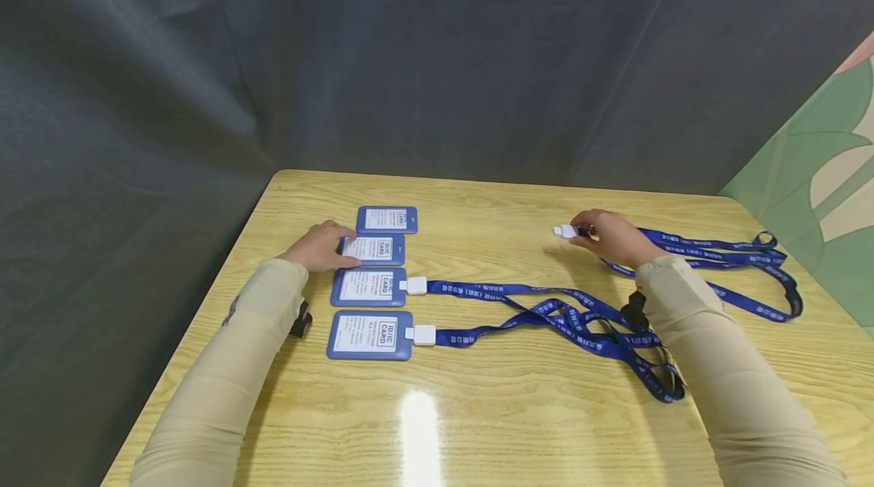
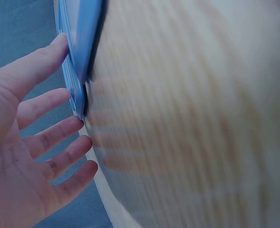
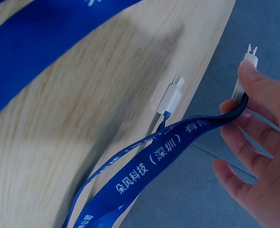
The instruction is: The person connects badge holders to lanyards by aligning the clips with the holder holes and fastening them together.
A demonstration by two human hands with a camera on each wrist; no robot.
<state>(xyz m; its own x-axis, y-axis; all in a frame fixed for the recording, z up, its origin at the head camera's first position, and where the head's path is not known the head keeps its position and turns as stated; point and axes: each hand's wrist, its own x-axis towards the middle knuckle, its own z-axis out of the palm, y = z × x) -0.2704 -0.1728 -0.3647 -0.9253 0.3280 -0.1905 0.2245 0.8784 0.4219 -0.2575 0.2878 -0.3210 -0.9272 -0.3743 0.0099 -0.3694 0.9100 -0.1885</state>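
Note:
Several blue card holders lie in a column on the left of the table. My left hand (image 1: 321, 246) rests at the second-farthest card holder (image 1: 375, 250), fingers fairly straight, thumb and fingertips on its edges. On the right, my right hand (image 1: 613, 235) pinches the white clip (image 3: 246, 76) of a blue lanyard (image 3: 149, 166) between thumb and fingers, raised over the table. The lanyard's strap trails right from the hand. A second white clip (image 3: 169, 97) shows beyond the strap in the right wrist view. The farthest card holder (image 1: 387, 219) has no lanyard attached.
Two nearer card holders, one in the third row (image 1: 369, 287) and the nearest (image 1: 370, 335), have white clips and blue lanyards (image 1: 546, 312) running right, tangled near my right forearm. A dark curtain (image 1: 437, 62) hangs behind the wooden table (image 1: 492, 411).

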